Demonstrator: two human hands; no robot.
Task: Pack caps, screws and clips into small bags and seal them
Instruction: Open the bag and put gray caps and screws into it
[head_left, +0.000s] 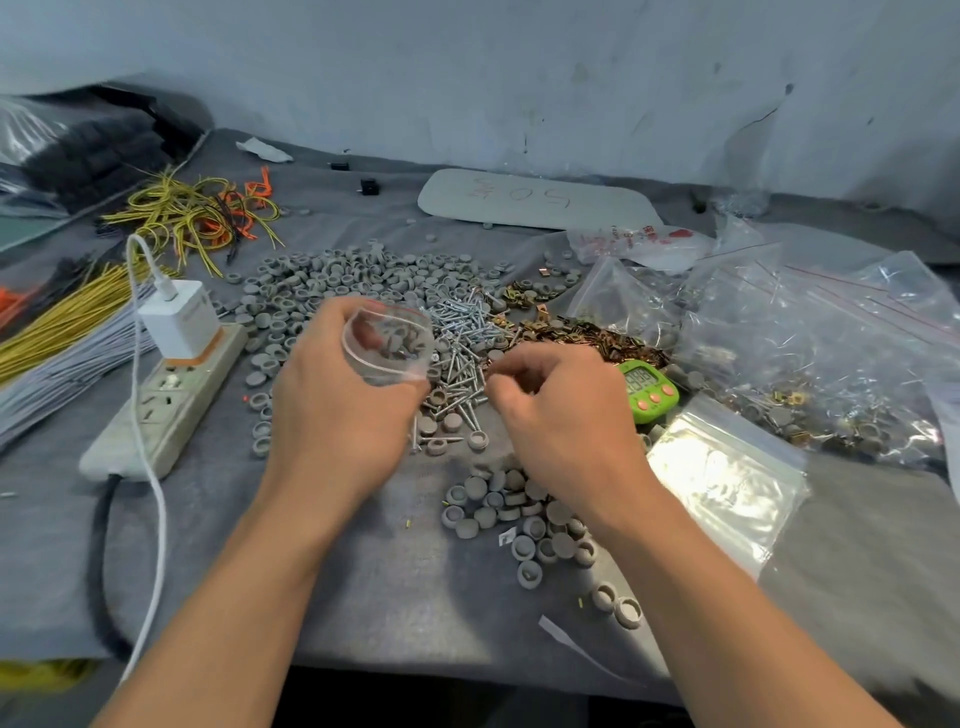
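My left hand (337, 405) grips a small clear bag (388, 343) with its mouth held open; several grey caps lie inside it. My right hand (556, 415) hovers just right of the bag with curled fingertips over the silver screws (460, 332); whether it pinches anything is hidden by blur. A wide heap of grey caps (343, 280) lies beyond the hands, and a smaller group of caps (519, 514) lies under my right wrist. Brass clips (587, 332) are piled to the right of the screws.
A green timer (649, 389) sits right of my right hand. A stack of empty zip bags (727, 478) and a heap of filled bags (831, 353) lie to the right. A power strip (166, 400) with a white charger (182, 317) and wire bundles (62, 332) lie left.
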